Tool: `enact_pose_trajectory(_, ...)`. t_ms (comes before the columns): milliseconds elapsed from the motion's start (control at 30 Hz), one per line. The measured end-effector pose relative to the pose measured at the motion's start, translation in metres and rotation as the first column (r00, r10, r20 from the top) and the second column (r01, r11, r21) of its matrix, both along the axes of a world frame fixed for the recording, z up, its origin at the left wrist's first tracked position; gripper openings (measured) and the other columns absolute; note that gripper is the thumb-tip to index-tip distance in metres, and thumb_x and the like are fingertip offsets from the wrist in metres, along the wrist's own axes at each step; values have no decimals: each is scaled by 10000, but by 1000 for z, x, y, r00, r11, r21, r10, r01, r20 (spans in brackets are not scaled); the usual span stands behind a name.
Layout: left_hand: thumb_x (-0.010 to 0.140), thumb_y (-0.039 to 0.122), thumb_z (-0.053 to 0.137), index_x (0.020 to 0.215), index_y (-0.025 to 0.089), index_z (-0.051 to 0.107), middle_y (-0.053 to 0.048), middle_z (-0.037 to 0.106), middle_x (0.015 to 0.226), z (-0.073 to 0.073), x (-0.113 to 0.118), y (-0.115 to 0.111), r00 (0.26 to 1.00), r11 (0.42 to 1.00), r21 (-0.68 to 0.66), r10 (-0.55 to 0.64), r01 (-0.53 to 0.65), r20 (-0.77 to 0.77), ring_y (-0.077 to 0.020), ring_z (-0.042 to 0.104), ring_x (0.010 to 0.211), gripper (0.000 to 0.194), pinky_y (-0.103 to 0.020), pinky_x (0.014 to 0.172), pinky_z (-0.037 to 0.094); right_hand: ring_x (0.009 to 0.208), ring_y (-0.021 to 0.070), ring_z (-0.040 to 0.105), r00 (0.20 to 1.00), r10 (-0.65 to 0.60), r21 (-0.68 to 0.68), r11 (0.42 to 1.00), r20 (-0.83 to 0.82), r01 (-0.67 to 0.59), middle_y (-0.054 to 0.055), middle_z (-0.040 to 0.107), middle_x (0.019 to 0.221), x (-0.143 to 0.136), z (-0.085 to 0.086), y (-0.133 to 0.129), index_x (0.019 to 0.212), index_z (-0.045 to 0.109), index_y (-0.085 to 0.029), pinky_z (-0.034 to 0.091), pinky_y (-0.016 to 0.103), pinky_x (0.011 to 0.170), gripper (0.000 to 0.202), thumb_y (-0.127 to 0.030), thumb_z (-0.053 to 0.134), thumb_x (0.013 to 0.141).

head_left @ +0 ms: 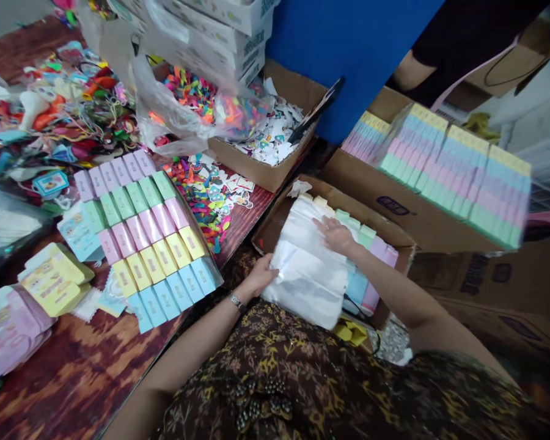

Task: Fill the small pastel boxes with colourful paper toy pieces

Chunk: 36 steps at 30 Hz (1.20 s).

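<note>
A stack of clear plastic bags [307, 269] lies across an open cardboard box in front of my body. My left hand [260, 276], with a watch at the wrist, is closed on the left edge of the bags. Fingers outstretched, my right hand [334, 234] rests on their upper right part. Partly hidden under the bags, pastel packs [376, 256] stand in the cardboard box [401, 235]. To the left, a block of small pastel boxes [151, 244] in rows of purple, green, pink, yellow and blue sits on the table.
Balloons [73, 116] and flat pastel cartons [13, 324] cover much of the table [96, 379]. Behind is a box of paper cutouts [275, 137]. At right, a large carton [371, 195] holds wrapped pastel blocks [458, 165]; another person's arm [412, 72] is beyond it.
</note>
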<state>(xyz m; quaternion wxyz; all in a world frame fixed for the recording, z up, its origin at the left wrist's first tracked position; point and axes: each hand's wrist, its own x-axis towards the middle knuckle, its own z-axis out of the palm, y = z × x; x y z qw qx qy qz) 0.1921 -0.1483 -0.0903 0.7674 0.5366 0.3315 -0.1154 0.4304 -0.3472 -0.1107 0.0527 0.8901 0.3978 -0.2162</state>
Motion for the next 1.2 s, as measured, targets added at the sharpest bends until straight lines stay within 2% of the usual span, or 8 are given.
enact_pose_trajectory(100,602,72,633,911,142,629,3,668,802,-1,-2,-1,1000,1000,7,-2,2,4,-135,592,709,317,-205,644,451,1307,300,497,998,-57,21,998,21,57,97,486,1491,15,0,2,1499,377,-278,474,427,1003,671,-182,500,847)
enact_pose_trajectory(267,612,87,643,920,142,625,-5,670,804,-2,-3,-2,1000,1000,6,17,-17,2,-131,594,711,314,-194,629,450,1126,265,621,991,-133,110,985,26,130,107,648,1278,47,13,0,1336,574,-223,487,377,959,460,-247,452,893)
enact_pose_trajectory(467,606,84,635,944,132,635,-22,683,838,-4,-4,-1,1000,1000,-14,13,-13,15,-145,605,735,341,-201,628,456,1045,242,652,964,-266,269,929,15,253,69,705,1144,62,29,-7,1305,556,-215,487,340,908,428,-314,400,919)
enact_pose_trajectory(633,599,77,627,931,135,631,-13,677,827,-6,-5,-1,1000,1000,-28,12,-11,23,-140,601,738,337,-192,628,451,977,251,642,942,-336,372,872,-20,319,90,709,1028,66,38,-11,1029,666,-205,481,350,883,332,-355,410,881)
enact_pose_trajectory(767,620,104,645,974,142,622,-13,678,829,-4,-5,-2,999,998,-68,4,-1,36,-147,616,737,357,-203,622,466,848,227,629,909,-408,452,798,-81,398,60,701,892,69,47,-18,981,657,-197,491,321,793,384,-470,406,882)
enact_pose_trajectory(900,615,92,643,1006,140,618,-20,692,863,-1,-4,-3,999,996,-89,8,-4,44,-142,617,731,394,-209,632,480,754,193,604,867,-461,509,710,-187,487,19,668,777,70,56,-22,1035,598,-212,486,280,692,453,-597,431,866)
enact_pose_trajectory(1033,607,77,634,1003,139,617,-19,696,863,0,-4,-4,999,996,-92,9,-6,38,-143,617,730,401,-210,633,483,754,181,607,821,-419,506,648,-388,569,19,664,803,68,66,-19,927,568,-226,502,281,693,450,-652,483,809)
enact_pose_trajectory(1200,604,66,624,992,141,621,-22,700,881,1,-5,-4,999,995,-95,15,-11,38,-143,620,735,394,-213,645,484,720,213,639,733,-393,419,629,-555,655,47,676,763,57,67,-5,826,561,-224,531,313,654,510,-720,452,780)
